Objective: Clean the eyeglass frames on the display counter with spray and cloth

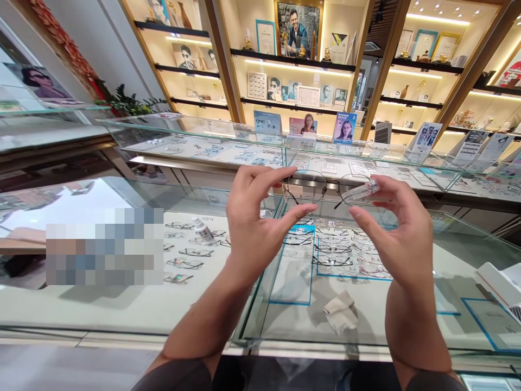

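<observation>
I hold a pair of thin dark-framed glasses (321, 189) up at chest height over a glass display counter (122, 309). My left hand (256, 217) pinches the left lens rim between thumb and fingers. My right hand (401, 228) grips the right side, where a clear plastic piece covers the lens and temple. The folded temples hang down behind the lenses. Both hands are closed on the frame.
Inside the counter lie several rows of glasses (337, 252), a small spray bottle (202, 229) and a folded cleaning cloth (341, 312). A second glass showcase (228, 146) stands behind, with lit wall shelves of photos and trophies. A laptop corner (504, 288) sits at right.
</observation>
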Tool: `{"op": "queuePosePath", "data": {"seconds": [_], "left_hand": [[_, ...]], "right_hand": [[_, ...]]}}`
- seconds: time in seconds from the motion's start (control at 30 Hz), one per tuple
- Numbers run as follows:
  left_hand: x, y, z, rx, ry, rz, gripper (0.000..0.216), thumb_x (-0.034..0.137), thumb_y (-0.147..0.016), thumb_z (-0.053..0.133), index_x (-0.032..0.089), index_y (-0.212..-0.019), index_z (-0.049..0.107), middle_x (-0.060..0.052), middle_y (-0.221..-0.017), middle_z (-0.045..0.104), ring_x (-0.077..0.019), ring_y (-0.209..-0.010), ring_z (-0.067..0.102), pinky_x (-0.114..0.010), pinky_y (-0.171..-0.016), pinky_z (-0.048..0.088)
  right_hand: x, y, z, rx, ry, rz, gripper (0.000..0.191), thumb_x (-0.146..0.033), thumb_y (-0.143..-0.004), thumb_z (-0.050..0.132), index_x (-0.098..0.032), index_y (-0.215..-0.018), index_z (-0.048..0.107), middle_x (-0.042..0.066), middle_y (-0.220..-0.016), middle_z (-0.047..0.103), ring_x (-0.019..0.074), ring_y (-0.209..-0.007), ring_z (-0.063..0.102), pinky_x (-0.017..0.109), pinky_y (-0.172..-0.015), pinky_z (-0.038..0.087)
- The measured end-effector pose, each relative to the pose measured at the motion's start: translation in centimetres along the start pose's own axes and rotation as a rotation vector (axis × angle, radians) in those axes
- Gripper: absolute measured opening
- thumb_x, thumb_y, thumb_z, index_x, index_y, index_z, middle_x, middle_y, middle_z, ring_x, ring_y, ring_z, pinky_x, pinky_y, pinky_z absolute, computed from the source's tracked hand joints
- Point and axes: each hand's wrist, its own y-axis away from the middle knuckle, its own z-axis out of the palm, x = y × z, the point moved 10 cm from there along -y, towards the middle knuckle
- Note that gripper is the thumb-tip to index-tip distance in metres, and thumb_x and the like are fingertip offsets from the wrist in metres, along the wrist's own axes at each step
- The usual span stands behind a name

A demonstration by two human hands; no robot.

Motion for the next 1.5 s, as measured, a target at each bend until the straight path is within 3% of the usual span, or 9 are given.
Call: {"op": "queuePosePath", "data": {"seconds": [0.23, 0.63, 0.97, 1.3, 1.5], "left_hand": [[-0.1, 0.1, 0.1, 0.001, -0.004, -0.013, 0.051, 0.056, -0.083, 0.084, 0.033, -0.126, 0.071, -0.005, -0.109, 0.067, -0.0223, -0.097, 0.062, -0.038, -0.081, 0.058], [-0.1, 0.2, 0.3, 0.020, -0.034, -0.020, 0.051, 0.058, -0.086, 0.081, 0.028, -0.126, 0.068, -0.006, -0.107, 0.066, -0.0216, -0.097, 0.064, -0.035, -0.076, 0.056], [-0.7, 0.8, 0.4, 0.096, 0.049, -0.048, 0.052, 0.051, -0.086, 0.084, 0.028, -0.126, 0.062, -0.006, -0.114, 0.064, -0.0228, -0.103, 0.065, -0.038, -0.079, 0.055], [-2.1, 1.6, 1.5, 0.151, 0.237, -0.096, 0.062, 0.049, -0.081, 0.089, 0.028, -0.131, 0.058, -0.006, -0.126, 0.060, -0.0207, -0.111, 0.064, -0.034, -0.089, 0.058], [-3.1, 1.8, 1.8, 0.213, 0.301, -0.038, 0.068, 0.050, -0.080, 0.090, 0.031, -0.135, 0.055, -0.006, -0.132, 0.058, -0.0233, -0.122, 0.064, -0.035, -0.096, 0.059]], "right_hand": [[-0.2, 0.1, 0.0, 0.019, 0.005, 0.011, 0.046, -0.049, -0.091, 0.075, -0.031, -0.132, 0.066, 0.009, -0.127, 0.069, 0.0289, -0.110, 0.071, 0.055, -0.094, 0.064], [0.1, 0.3, 0.3, 0.039, -0.037, 0.031, 0.045, -0.046, -0.091, 0.075, -0.030, -0.132, 0.063, 0.009, -0.129, 0.069, 0.0257, -0.105, 0.075, 0.046, -0.080, 0.070], [0.0, 0.6, 0.2, 0.079, -0.073, 0.030, 0.048, -0.046, -0.091, 0.076, -0.031, -0.134, 0.061, 0.010, -0.131, 0.065, 0.0270, -0.109, 0.072, 0.048, -0.088, 0.069], [-1.1, 0.7, 0.1, 0.166, -0.068, -0.098, 0.052, -0.035, -0.088, 0.079, -0.032, -0.136, 0.060, 0.008, -0.131, 0.064, 0.0278, -0.117, 0.069, 0.046, -0.086, 0.071], [-1.3, 0.6, 0.7, 0.189, -0.082, -0.169, 0.054, -0.034, -0.088, 0.079, -0.033, -0.138, 0.060, 0.008, -0.131, 0.063, 0.0297, -0.121, 0.066, 0.046, -0.083, 0.071]]}}
